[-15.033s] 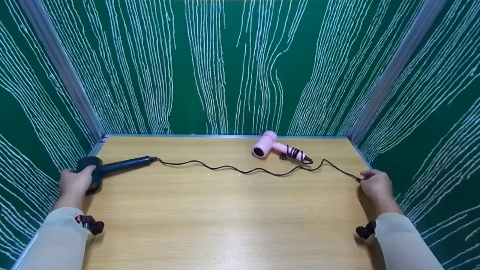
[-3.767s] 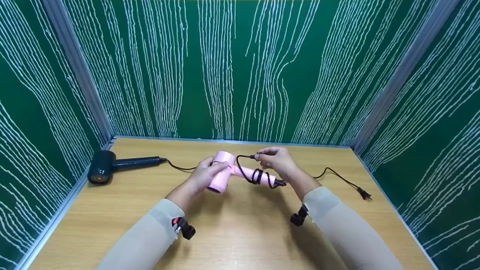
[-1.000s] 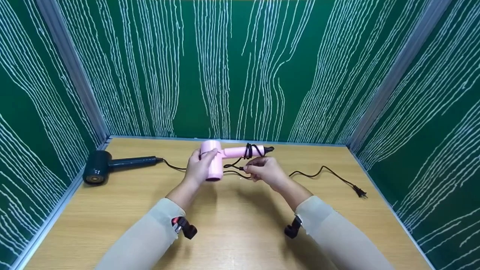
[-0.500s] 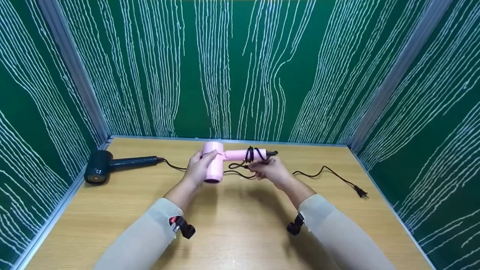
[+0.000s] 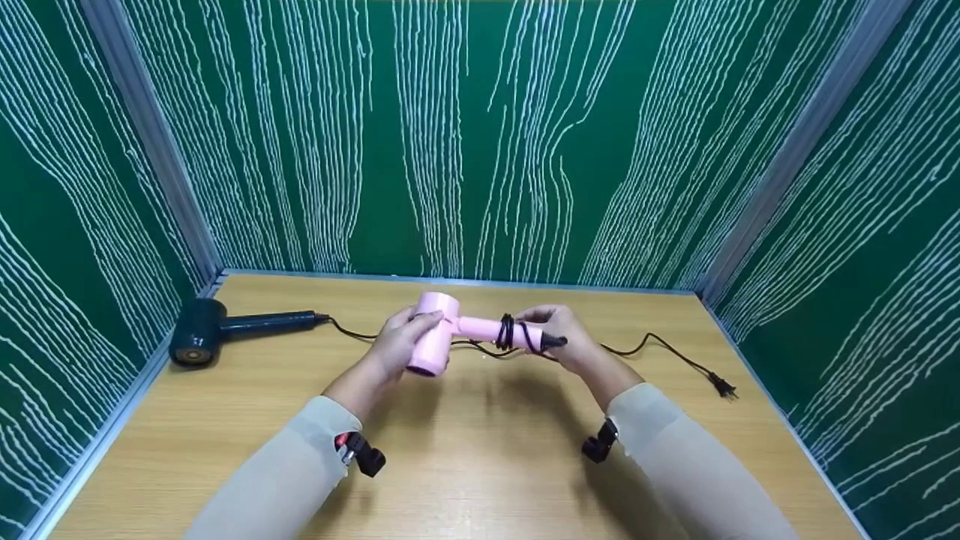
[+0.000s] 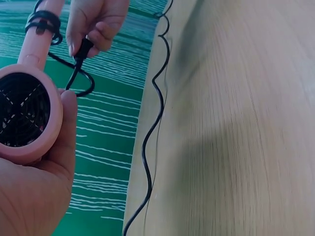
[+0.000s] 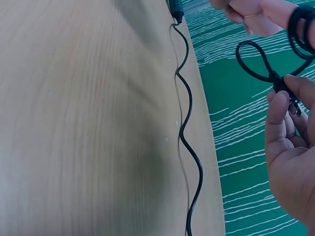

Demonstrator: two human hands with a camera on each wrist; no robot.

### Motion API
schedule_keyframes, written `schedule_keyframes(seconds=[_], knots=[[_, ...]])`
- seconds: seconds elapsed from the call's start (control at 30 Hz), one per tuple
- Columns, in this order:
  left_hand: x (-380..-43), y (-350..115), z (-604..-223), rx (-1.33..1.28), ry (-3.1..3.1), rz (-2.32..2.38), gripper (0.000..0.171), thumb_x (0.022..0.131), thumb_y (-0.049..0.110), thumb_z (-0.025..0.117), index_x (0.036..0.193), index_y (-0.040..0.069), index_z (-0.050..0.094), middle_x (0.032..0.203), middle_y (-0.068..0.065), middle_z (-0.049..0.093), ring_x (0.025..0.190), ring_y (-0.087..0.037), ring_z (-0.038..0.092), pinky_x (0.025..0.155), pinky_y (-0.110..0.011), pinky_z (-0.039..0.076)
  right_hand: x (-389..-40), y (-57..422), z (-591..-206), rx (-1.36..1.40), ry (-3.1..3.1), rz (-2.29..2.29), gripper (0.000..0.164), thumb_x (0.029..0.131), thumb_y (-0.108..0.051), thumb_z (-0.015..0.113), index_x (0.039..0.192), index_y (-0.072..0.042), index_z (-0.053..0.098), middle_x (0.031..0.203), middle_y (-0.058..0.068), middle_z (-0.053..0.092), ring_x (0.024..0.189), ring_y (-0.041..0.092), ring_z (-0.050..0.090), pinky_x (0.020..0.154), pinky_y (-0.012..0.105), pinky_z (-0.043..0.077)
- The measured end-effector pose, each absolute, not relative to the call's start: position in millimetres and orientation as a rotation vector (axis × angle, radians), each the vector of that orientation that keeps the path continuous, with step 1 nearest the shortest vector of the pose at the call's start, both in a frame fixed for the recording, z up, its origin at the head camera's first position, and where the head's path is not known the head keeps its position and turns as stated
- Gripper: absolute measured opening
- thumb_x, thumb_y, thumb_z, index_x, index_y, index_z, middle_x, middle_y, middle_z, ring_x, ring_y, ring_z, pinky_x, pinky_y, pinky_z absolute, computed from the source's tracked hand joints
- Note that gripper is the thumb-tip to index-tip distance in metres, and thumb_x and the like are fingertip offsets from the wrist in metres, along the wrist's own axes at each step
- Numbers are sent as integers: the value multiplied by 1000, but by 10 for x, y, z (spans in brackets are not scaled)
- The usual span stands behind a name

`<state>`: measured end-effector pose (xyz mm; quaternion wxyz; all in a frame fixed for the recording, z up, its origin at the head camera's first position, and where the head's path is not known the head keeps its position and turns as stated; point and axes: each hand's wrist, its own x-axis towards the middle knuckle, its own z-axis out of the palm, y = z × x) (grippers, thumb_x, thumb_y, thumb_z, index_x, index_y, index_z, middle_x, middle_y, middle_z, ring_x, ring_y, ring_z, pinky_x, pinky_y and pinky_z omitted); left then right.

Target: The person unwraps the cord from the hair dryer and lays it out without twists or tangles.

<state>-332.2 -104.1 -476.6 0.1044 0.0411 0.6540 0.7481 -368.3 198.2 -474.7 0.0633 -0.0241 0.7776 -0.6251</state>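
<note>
In the head view, a pink hair dryer (image 5: 433, 349) is held above the table, its handle pointing right. My left hand (image 5: 396, 346) grips it round the barrel, with the thumb across the near side. Its black cord (image 5: 506, 331) is coiled round the handle. Beyond the handle's end is my right hand (image 5: 568, 341), fingertips partly hidden. The right wrist view shows thumb and fingers pinching the cord's black plug (image 7: 280, 86), prongs toward the palm. A short loop of cord (image 7: 242, 58) hangs between plug and coil.
A dark teal hair dryer (image 5: 196, 334) lies at the table's left edge, handle to the right. Its wavy black cord (image 5: 646, 337) runs behind my hands to a plug (image 5: 724, 388) at right. Green, white-streaked walls surround the wooden table (image 5: 480, 465).
Earlier my hands held the teal dryer and its plug while the pink one lay at the back. Over the last second, the pink dryer's handle tips down and my right hand shifts right, behind it.
</note>
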Motion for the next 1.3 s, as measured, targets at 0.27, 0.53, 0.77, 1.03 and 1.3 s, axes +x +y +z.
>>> schedule_keyframes(seconds=[0.27, 0.53, 0.77, 1.03, 1.3], knots=[[-3312, -1091, -4765, 127, 1947, 2127, 65, 113, 35, 65, 166, 3, 47, 116, -16, 73, 89, -23, 76, 72, -35, 69, -3750, 2037, -4630, -134, 2499, -1693, 20, 97, -13, 86, 115, -4, 86, 104, 2, 86, 88, 11, 74, 78, 22, 63], [-3299, -1079, -4787, 122, 2033, 2038, 69, 110, 37, 71, 167, 4, 48, 122, -17, 73, 97, -24, 76, 77, -34, 68, -3757, 2052, -4481, -276, 2538, -1624, 21, 101, -11, 83, 118, 2, 83, 91, 1, 82, 76, 12, 71, 72, 25, 66], [-3288, -1025, -4830, 103, 2207, 2012, 65, 105, 35, 76, 157, 1, 58, 116, -16, 73, 93, -22, 72, 75, -30, 63, -3724, 1999, -4365, -301, 2602, -1614, 22, 100, -11, 86, 117, 3, 83, 82, -2, 77, 69, 13, 71, 66, 25, 65], [-3326, -1035, -4876, 0, 2359, 1963, 77, 104, 38, 78, 165, -1, 50, 138, -25, 70, 107, -28, 73, 89, -36, 64, -3687, 1953, -4303, -313, 2687, -1594, 14, 100, -12, 88, 110, -2, 85, 83, 4, 78, 66, 12, 69, 63, 24, 62], [-3358, -1063, -4898, -114, 2468, 1941, 80, 103, 39, 79, 168, 3, 48, 150, -25, 66, 120, -34, 72, 105, -47, 64, -3656, 1912, -4244, -298, 2739, -1594, 12, 100, -13, 87, 110, -5, 85, 89, 4, 80, 70, 12, 67, 65, 24, 62]])
